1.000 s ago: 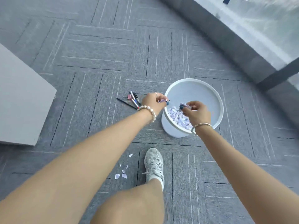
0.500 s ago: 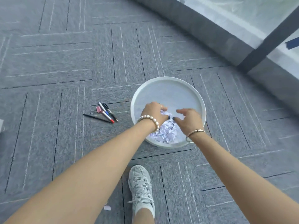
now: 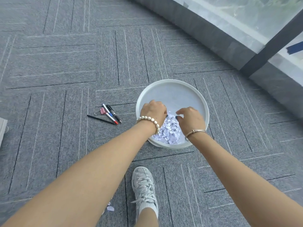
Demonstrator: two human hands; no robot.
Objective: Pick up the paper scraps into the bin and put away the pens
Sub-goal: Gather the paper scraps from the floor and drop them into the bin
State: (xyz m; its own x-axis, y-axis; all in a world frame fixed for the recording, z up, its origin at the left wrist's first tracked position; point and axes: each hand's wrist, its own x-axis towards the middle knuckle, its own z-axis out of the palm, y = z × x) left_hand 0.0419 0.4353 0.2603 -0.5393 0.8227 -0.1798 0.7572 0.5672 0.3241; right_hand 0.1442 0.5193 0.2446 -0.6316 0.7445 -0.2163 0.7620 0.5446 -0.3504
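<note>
Grey carpet tiles (image 3: 57,63) with thin line patterns run to a low sill and glass wall (image 3: 246,18) at far right. A white bin (image 3: 173,94) stands on the carpet with scraps (image 3: 170,131) heaped inside. Both hands reach over it: the left hand (image 3: 153,110) curled, its hold hidden; the right hand (image 3: 191,117) loosely bent, holding nothing visible. Left of the bin, pens (image 3: 111,113) lie with tips pointing near-right, beside a pink clip (image 3: 102,110). Loose scraps (image 3: 110,208) lie near a sneaker (image 3: 144,185).
</note>
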